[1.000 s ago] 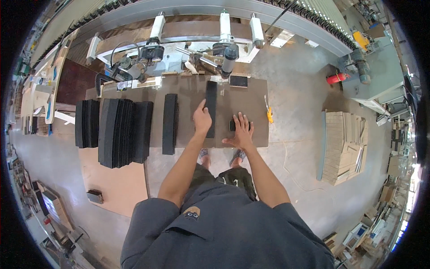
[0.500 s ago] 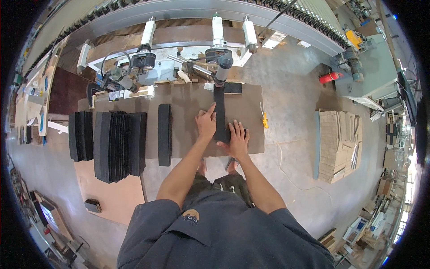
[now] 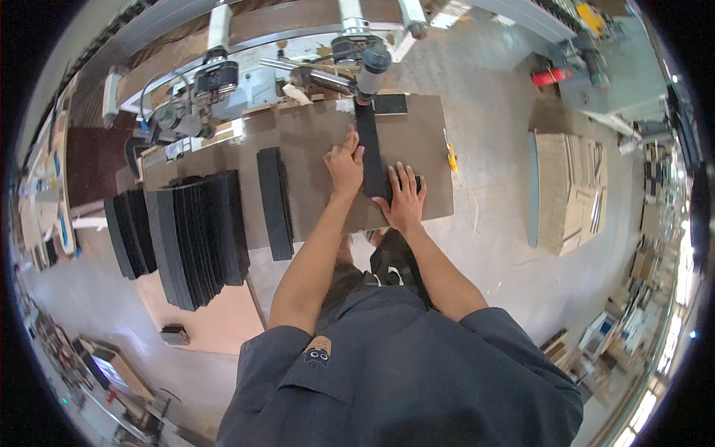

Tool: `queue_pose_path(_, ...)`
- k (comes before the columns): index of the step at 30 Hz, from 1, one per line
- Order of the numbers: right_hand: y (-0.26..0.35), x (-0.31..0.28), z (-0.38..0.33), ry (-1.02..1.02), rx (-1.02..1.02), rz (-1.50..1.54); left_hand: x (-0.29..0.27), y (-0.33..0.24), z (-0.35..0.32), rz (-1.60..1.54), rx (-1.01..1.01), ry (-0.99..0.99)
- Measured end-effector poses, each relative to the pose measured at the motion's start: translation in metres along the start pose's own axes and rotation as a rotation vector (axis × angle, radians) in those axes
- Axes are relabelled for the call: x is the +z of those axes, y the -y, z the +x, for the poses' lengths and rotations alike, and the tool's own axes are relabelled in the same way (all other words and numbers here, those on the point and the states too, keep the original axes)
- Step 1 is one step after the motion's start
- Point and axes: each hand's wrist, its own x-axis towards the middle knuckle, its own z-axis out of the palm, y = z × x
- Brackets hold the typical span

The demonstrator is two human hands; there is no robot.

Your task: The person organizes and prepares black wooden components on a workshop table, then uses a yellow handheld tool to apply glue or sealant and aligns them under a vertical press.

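Note:
A long narrow black strip (image 3: 368, 145) lies lengthwise on the brown worktable (image 3: 313, 134), its far end under a machine's black roller head (image 3: 374, 61). My left hand (image 3: 344, 162) presses flat against the strip's left edge, fingers extended. My right hand (image 3: 403, 197) rests spread on the strip's near end by the table's front edge. Neither hand is closed around anything.
A single black strip (image 3: 274, 201) lies left of my hands, and several stacked black strips (image 3: 195, 235) stand further left. A yellow tool (image 3: 451, 155) sits at the table's right edge. Machinery (image 3: 216, 82) lines the far side. Cardboard stacks (image 3: 567, 190) lie on the floor at right.
The black strip has slid away from me toward the roller head, and both hands have followed it forward. The view has tilted closer to the table.

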Motion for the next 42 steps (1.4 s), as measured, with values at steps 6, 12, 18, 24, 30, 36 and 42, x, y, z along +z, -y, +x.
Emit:
queue_pose_path(6, -0.002, -0.002, -0.001, 0.089, 0.024, 0.012, 0.002, 0.002, -0.003, 0.04, 0.015, 0.026)
queue_pose_path(12, 0.0, -0.003, -0.001, 0.111, 0.038, -0.012, -0.002, 0.002, -0.003, -0.015, 0.053, 0.029)
queue_pose_path(18, -0.003, -0.004, -0.005, 0.127, 0.049, 0.014, -0.006, -0.002, -0.005, 0.0, -0.021, 0.124)
queue_pose_path(24, -0.002, -0.008, 0.0, 0.15, 0.055, 0.03, -0.003, -0.002, -0.001, 0.024, 0.029, 0.038)
queue_pose_path(30, -0.004, -0.013, 0.002, 0.164, 0.062, 0.027, 0.0, -0.002, 0.002, 0.001, 0.043, 0.041)
queue_pose_path(36, -0.005, -0.014, -0.001, 0.145, 0.057, 0.047, -0.005, -0.006, -0.001, 0.028, 0.035, 0.072)
queue_pose_path(42, -0.008, -0.008, -0.001, 0.103, 0.029, 0.096, -0.001, -0.002, 0.002, -0.001, 0.098, -0.019)
